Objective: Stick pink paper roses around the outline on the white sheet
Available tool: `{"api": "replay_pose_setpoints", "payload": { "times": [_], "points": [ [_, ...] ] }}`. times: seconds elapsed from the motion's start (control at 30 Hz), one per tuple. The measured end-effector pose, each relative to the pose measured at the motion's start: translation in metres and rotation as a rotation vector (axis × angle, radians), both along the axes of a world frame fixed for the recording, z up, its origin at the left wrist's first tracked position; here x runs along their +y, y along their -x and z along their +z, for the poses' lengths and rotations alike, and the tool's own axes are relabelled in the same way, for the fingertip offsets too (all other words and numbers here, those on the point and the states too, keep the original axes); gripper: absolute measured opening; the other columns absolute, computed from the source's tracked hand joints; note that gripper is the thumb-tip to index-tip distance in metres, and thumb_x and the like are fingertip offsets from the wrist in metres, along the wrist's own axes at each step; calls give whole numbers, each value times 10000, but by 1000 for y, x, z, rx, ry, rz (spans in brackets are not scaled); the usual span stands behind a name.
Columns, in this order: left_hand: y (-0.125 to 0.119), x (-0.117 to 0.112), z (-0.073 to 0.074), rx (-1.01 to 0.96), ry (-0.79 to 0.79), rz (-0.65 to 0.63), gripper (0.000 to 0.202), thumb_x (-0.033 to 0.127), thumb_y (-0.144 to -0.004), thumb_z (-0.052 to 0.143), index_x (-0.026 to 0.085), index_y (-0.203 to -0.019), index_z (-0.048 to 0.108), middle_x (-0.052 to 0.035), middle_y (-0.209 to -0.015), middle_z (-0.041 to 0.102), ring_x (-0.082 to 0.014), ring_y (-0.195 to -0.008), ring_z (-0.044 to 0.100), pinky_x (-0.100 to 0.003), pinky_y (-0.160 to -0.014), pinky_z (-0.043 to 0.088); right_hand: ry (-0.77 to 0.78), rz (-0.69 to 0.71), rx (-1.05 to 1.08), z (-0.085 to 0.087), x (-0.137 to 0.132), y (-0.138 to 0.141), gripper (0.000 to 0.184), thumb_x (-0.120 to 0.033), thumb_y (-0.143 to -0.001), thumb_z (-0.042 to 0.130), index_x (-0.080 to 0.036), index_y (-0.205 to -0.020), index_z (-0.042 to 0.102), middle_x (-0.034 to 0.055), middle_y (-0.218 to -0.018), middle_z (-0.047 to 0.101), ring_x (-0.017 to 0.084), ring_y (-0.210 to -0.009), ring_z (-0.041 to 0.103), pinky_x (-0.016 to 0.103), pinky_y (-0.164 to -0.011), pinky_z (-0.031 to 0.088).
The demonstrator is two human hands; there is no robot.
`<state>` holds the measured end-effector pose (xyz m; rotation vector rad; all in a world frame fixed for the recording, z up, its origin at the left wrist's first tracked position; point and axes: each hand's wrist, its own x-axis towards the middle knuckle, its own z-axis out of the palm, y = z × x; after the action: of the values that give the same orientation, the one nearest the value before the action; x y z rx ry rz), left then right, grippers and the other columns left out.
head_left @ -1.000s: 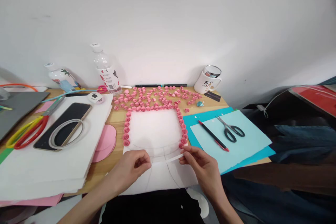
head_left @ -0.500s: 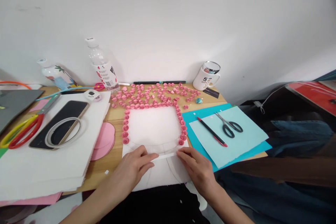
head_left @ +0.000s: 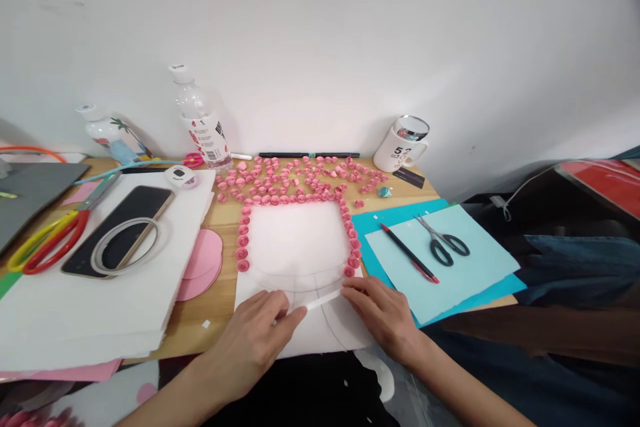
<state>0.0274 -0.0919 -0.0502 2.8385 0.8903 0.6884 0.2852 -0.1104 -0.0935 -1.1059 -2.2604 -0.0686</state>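
A narrow white strip (head_left: 324, 299), which looks like tape, stretches at a slant between both hands. My left hand (head_left: 260, 330) pinches its lower left end between thumb and fingers, and my right hand (head_left: 379, 310) grips the other end. Beneath them lies a white sheet (head_left: 297, 237) with curved pencil lines on its near part. Rolled pink paper flowers (head_left: 243, 240) line its left, far and right edges. Many loose pink paper flowers (head_left: 280, 177) are scattered behind the sheet. My right fingers are just below the last flower of the right-hand row.
On the left, a paper stack (head_left: 185, 213) carries a phone (head_left: 125, 213), a tape roll (head_left: 97, 257) and red-yellow scissors (head_left: 60, 260). Bottles (head_left: 203, 127) and a mug (head_left: 400, 147) stand by the wall. Black scissors (head_left: 443, 243) and a pen (head_left: 407, 250) lie on blue paper at right.
The strip has gone from nearly level to slanted, its left end now lower. My left hand has shifted down slightly. The whole view has moved a little.
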Motion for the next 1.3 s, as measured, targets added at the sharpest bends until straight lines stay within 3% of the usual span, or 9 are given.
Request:
{"api": "replay_pose_setpoints", "payload": {
  "times": [0.17,0.33,0.4,0.5,0.6,0.77,0.97,1.3],
  "points": [
    [-1,2,-1,-22,41,-18,220,102,-921,383,161,-1007,577,5,-708,453,-100,-604,383,-206,-541,312,0,-88,20,-2,-4,0,237,-86,-899,428,-207,-1012,597,83,-995,655,165,-867,608,247,-643,499],
    [-1,3,1,-14,33,-26,207,106,-925,375,163,-983,566,6,-700,446,-106,-603,372,-212,-545,310,166,-355,95,-11,-5,2,139,-321,-890,509,-251,-962,605,-11,-741,608,107,-545,540,221,-492,452],
    [-1,2,2,-1,19,-40,206,94,-922,368,157,-1002,547,1,-709,452,-112,-614,370,-216,-553,315,131,-316,66,-13,-3,1,142,-287,-905,482,-242,-913,616,-16,-684,572,107,-539,521,219,-489,421],
    [-1,1,2,21,-12,-67,198,80,-918,367,135,-1028,523,-11,-718,457,-122,-632,376,-224,-565,323,-46,-67,-34,-9,4,0,248,-125,-919,389,-188,-956,626,20,-699,571,120,-607,521,226,-515,385],
    [-2,0,2,72,-26,-66,193,70,-914,361,131,-1017,513,-9,-709,451,-126,-624,374,-229,-561,307,-119,32,-68,-2,10,0,257,-65,-904,380,-113,-996,614,31,-668,551,122,-589,484,233,-500,353],
    [-3,2,1,180,19,-30,204,81,-919,308,163,-968,488,7,-704,453,-117,-579,375,-230,-537,259,-96,2,-48,2,14,3,242,-61,-900,400,-106,-946,633,22,-631,539,119,-571,475,229,-496,339],
    [-2,3,2,286,127,-26,275,56,-903,261,184,-1068,440,6,-770,493,-109,-561,405,-221,-525,243,-46,-38,-13,4,14,7,243,-62,-899,421,-117,-872,656,16,-615,554,106,-549,499,209,-485,348],
    [-6,4,4,240,51,-41,307,32,-882,259,164,-1103,426,-4,-784,501,-110,-542,440,-225,-494,327,35,-156,98,2,14,11,251,-132,-912,454,-161,-824,687,25,-666,626,97,-565,587,184,-495,443]
  ]
}}
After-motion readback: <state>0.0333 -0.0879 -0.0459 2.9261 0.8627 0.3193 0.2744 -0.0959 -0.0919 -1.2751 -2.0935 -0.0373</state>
